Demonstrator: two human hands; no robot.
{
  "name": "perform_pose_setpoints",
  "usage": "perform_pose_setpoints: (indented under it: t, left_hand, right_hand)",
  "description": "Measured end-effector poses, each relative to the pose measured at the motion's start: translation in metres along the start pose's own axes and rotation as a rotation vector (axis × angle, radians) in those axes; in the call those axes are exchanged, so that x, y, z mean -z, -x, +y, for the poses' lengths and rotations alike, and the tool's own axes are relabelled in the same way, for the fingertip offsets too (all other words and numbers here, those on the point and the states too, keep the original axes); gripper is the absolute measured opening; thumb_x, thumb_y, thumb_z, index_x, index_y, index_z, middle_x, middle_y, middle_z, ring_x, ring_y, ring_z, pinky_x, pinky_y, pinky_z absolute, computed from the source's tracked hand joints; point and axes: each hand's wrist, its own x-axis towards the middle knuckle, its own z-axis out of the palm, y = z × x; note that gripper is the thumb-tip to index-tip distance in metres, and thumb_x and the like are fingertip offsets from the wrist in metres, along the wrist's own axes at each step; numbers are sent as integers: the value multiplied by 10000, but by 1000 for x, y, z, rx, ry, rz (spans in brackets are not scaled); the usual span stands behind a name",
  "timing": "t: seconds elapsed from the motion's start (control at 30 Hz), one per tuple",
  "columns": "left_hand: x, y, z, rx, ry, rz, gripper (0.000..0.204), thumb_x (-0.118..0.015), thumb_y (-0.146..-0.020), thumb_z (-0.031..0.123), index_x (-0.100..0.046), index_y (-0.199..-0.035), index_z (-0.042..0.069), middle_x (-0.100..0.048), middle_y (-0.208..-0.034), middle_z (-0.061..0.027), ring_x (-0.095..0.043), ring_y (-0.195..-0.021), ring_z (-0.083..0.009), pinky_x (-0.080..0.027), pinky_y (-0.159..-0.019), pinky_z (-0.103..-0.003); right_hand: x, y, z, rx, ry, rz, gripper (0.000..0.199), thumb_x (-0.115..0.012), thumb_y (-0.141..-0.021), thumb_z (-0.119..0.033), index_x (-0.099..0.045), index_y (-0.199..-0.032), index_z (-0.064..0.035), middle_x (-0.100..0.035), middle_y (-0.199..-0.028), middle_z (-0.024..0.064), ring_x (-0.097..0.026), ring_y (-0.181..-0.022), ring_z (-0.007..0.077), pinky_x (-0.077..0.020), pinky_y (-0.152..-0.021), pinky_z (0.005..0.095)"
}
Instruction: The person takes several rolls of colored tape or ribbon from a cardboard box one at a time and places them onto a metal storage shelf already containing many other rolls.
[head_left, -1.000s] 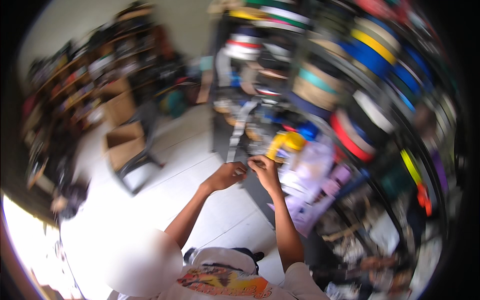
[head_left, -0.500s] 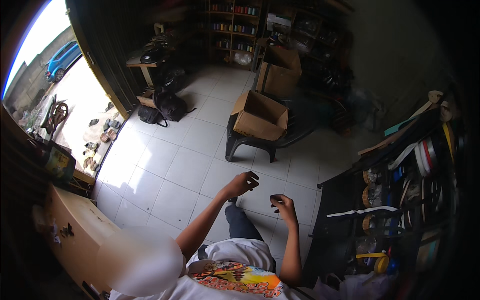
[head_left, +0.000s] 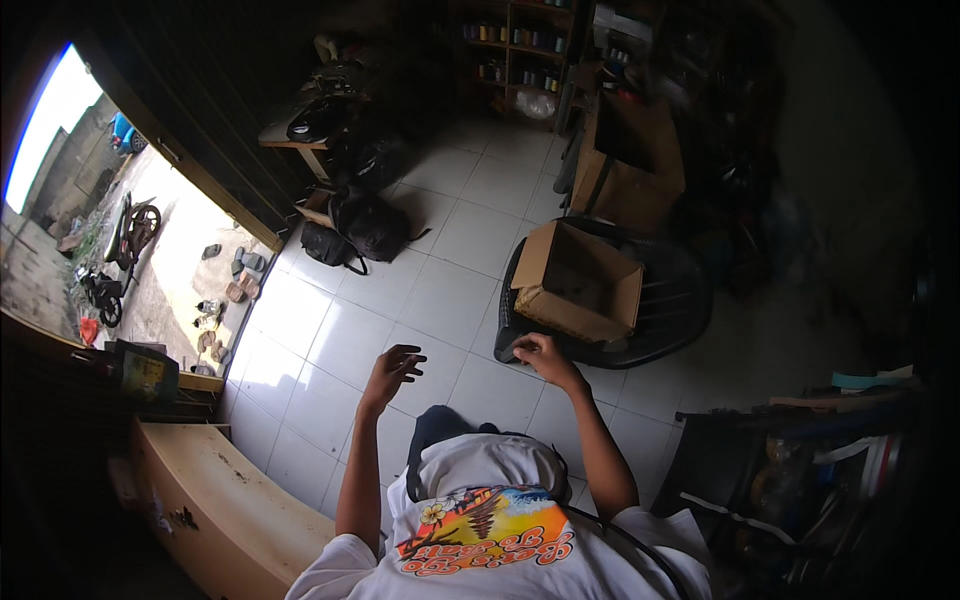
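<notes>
My left hand (head_left: 394,377) is held out over the tiled floor with nothing in it, its fingers apart and slightly bent. My right hand (head_left: 543,357) is also empty, its fingers loosely curled. In the view it overlaps the front edge of a dark plastic chair (head_left: 682,305); whether it touches the chair I cannot tell. On the chair seat stands an open cardboard box (head_left: 575,312) with its flaps up. The inside of the box is too dim to make out.
A taller cardboard box (head_left: 640,195) stands behind the chair. Black bags (head_left: 370,228) lie by a small table (head_left: 285,135). At left is a wooden counter (head_left: 215,465) and a doorway with several sandals (head_left: 240,285) outside. A dark rack (head_left: 730,490) stands at right, thread shelves (head_left: 515,40) at back.
The view has turned and moved forward, so the chair and box appear closer and further right. My hands have spread apart, the left moving leftward. Nothing has been taken hold of.
</notes>
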Motion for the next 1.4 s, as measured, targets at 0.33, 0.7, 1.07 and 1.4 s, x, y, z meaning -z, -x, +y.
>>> perform_pose_setpoints:
  t: [0.33, 0.7, 1.07, 1.4]
  left_hand:
    - [160, -171, 7, 192, 27, 146, 393, -563, -943, 282, -544, -1199, -15, -662, -1077, -175, -690, -856, -251, -558, -714, -337]
    - [128, -548, 179, -24, -56, -216, 347, -502, -962, 270, -572, -1161, -6, -676, -1023, -132, -665, -806, -187, -514, -678, -294]
    - [-55, -783, 275, -83, -348, -758, 296, -553, -956, 205, -583, -1197, 35, -659, -1125, -86, -629, -947, -169, -523, -753, -307]
    - [-151, -974, 350, 81, -434, -954, 351, -531, -957, 278, -634, -1150, 3, -662, -1057, -97, -638, -898, -174, -501, -806, -320]
  right_hand:
    - [49, -282, -100, 92, -16, 72, 260, -641, -874, -241, -648, -1020, -25, -676, -888, 79, -635, -750, 148, -497, -719, 288]
    - [121, -403, -85, -129, -269, 352, 213, -668, -874, -199, -653, -1010, -35, -646, -774, 3, -599, -695, 69, -441, -559, 219]
    - [229, -564, -12, -110, -214, 700, 252, -629, -872, -245, -646, -974, -15, -666, -883, 107, -631, -849, 176, -491, -791, 322]
    - [393, -695, -87, -299, -378, 849, 227, -627, -881, -187, -652, -1022, -11, -679, -877, 95, -642, -771, 178, -509, -729, 325]
